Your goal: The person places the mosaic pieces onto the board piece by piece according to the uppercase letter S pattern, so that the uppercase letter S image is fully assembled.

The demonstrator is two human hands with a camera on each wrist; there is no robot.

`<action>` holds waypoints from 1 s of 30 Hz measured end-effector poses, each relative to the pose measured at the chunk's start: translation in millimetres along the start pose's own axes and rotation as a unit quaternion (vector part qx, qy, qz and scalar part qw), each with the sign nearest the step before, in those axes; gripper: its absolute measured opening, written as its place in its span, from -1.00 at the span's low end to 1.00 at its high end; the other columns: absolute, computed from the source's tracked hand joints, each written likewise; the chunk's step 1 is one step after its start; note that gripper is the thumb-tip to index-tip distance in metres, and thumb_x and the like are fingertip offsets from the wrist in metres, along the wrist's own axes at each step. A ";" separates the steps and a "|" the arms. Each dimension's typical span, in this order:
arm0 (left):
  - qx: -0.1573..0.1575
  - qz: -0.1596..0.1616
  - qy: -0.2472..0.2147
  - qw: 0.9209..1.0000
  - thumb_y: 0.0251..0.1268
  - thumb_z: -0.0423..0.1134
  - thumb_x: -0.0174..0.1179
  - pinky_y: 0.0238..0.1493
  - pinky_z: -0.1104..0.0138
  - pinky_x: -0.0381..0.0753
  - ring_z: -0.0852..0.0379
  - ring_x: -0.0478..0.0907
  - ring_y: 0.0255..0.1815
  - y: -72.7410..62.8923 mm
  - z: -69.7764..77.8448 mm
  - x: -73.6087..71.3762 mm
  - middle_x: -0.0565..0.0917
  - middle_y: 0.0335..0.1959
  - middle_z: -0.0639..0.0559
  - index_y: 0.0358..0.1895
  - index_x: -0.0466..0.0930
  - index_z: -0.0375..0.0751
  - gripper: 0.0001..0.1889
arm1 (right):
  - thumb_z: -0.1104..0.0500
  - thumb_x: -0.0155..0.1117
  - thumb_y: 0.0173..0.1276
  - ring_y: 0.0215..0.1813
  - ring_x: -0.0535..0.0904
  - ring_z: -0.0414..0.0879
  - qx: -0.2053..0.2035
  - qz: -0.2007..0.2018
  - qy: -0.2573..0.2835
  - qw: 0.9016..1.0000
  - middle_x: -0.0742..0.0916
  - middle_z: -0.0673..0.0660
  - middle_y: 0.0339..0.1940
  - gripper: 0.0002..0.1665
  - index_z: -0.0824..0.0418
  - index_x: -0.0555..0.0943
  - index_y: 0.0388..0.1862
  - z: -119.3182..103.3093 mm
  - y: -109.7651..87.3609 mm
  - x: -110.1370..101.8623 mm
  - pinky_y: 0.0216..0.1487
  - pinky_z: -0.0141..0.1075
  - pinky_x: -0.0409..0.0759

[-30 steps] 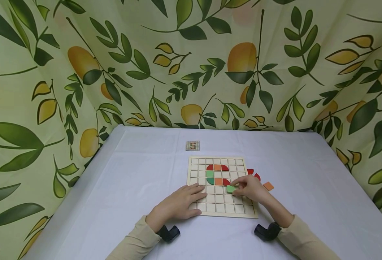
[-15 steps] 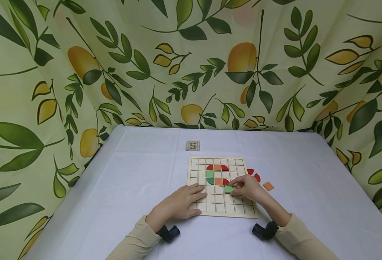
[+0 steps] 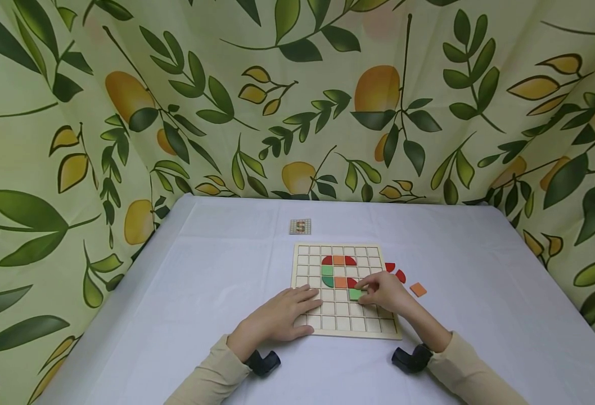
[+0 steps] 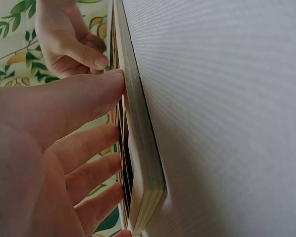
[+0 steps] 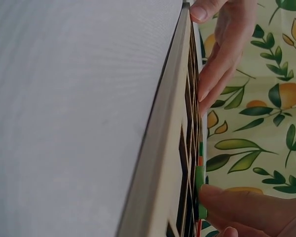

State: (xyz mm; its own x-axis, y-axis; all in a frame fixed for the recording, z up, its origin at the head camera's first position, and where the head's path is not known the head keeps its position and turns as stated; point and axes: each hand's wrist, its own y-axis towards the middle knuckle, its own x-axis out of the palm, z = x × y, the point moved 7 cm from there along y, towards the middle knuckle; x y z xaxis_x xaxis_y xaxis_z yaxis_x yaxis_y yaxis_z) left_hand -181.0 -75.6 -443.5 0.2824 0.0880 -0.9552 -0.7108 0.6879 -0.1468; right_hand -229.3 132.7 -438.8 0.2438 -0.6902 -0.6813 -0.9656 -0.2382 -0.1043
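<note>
A flat, bright-green square tile (image 3: 355, 295) is pinched by the fingertips of the right hand (image 3: 386, 292) at the pale wooden gridded board (image 3: 348, 336), just on the near side of a red quarter-round tile (image 3: 351, 283). If it were released or pressed while out of line with its cell, it could be left tilted on a divider, and the red quarter-round tile could be nudged by its edge or by a fingertip. The board might also be slid or turned by a hard push, should too little weight be put on it by the left hand (image 3: 279, 316), which is laid along its left side with fingers extended and nothing grasped. A plain green face with straight edges is shown by the tile, its right part covered by fingers; in the right wrist view it is seen edge-on as a slim slab, apparently raised above the dividers. Whether any of it is seated cannot be told.
</note>
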 end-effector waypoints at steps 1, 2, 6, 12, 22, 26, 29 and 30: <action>0.000 0.000 0.000 1.000 0.44 0.05 0.18 0.58 0.08 0.21 0.00 0.15 0.62 0.1 -0.1 0.0 0.31 0.57 0.04 0.50 0.37 0.00 -0.38 | 0.37 0.55 0.10 -0.50 0.33 -0.13 -0.001 0.001 0.000 1.000 0.44 -0.01 -0.68 -0.75 0.34 0.78 -0.19 -0.2 0.2 -0.1 -0.53 -0.42 0.20; 0.000 0.001 0.002 1.000 0.44 0.05 0.18 0.58 0.08 0.22 0.00 0.16 0.62 0.2 -0.2 0.0 0.31 0.57 0.04 0.50 0.37 0.00 -0.38 | 0.37 0.55 0.10 -0.50 0.33 -0.13 -0.002 0.000 -0.002 1.000 0.44 -0.01 -0.68 -0.75 0.34 0.78 -0.19 -0.2 0.3 0.0 -0.53 -0.42 0.21; 0.001 0.001 0.002 1.000 0.44 0.05 0.18 0.58 0.08 0.22 0.00 0.16 0.62 0.6 -0.3 0.4 0.31 0.57 0.04 0.50 0.37 0.00 -0.38 | 0.37 0.55 0.09 -0.50 0.33 -0.14 -0.005 0.000 -0.003 1.000 0.45 -0.02 -0.68 -0.75 0.34 0.78 -0.21 -0.8 0.6 0.0 -0.52 -0.42 0.21; -0.001 0.000 0.001 1.000 0.44 0.05 0.18 0.59 0.08 0.21 0.00 0.14 0.62 1.2 -0.7 0.6 0.30 0.58 0.05 0.50 0.36 0.00 -0.38 | 0.38 0.55 0.08 -0.50 0.34 -0.14 -0.005 -0.002 -0.002 1.000 0.46 -0.02 -0.68 -0.76 0.33 0.78 -0.21 -1.3 0.8 0.1 -0.52 -0.41 0.22; 0.008 0.005 0.002 1.000 0.44 0.03 0.18 0.57 0.06 0.23 -0.03 0.17 0.61 1.5 -0.4 -0.8 0.32 0.56 0.02 0.49 0.38 -0.03 -0.39 | 0.38 0.55 0.08 -0.47 0.34 -0.12 -0.004 -0.002 0.006 1.000 0.47 0.01 -0.63 -0.75 0.35 0.78 -0.21 -0.2 1.0 -1.0 -0.51 -0.41 0.22; 0.008 0.006 0.000 1.000 0.43 0.03 0.19 0.57 0.05 0.24 -0.03 0.17 0.61 1.6 -0.6 -0.8 0.33 0.56 0.01 0.49 0.38 -0.03 -0.39 | 0.36 0.56 0.08 -0.45 0.34 -0.11 0.001 0.000 0.003 1.000 0.47 0.01 -0.62 -0.75 0.35 0.78 -0.21 -0.3 0.1 -2.1 -0.49 -0.40 0.23; 0.008 0.005 0.000 1.000 0.43 0.03 0.19 0.57 0.06 0.23 -0.03 0.17 0.61 1.6 -0.8 -0.6 0.32 0.56 0.02 0.49 0.38 -0.03 -0.39 | 0.33 0.57 0.09 -0.44 0.35 -0.11 0.005 0.001 0.000 1.000 0.47 0.02 -0.61 -0.74 0.34 0.78 -0.20 0.2 -0.6 -3.2 -0.48 -0.39 0.23; 0.007 0.005 0.000 1.000 0.43 0.04 0.19 0.57 0.06 0.23 -0.03 0.16 0.61 1.7 -0.9 -0.5 0.32 0.56 0.02 0.49 0.38 -0.03 -0.39 | 0.32 0.58 0.09 -0.43 0.35 -0.10 0.007 0.002 0.001 1.000 0.47 0.02 -0.61 -0.74 0.34 0.78 -0.20 0.9 -0.7 -3.8 -0.48 -0.39 0.23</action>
State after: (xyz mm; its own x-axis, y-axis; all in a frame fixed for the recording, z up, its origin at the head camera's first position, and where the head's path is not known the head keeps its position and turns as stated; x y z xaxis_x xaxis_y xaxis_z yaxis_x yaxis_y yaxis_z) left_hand -182.9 -75.1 -443.4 0.2745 0.0946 -0.9569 -0.7043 0.6973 -0.1331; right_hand -229.6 136.1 -436.8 0.2402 -0.6920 -0.6807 -0.9677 -0.2261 -0.1116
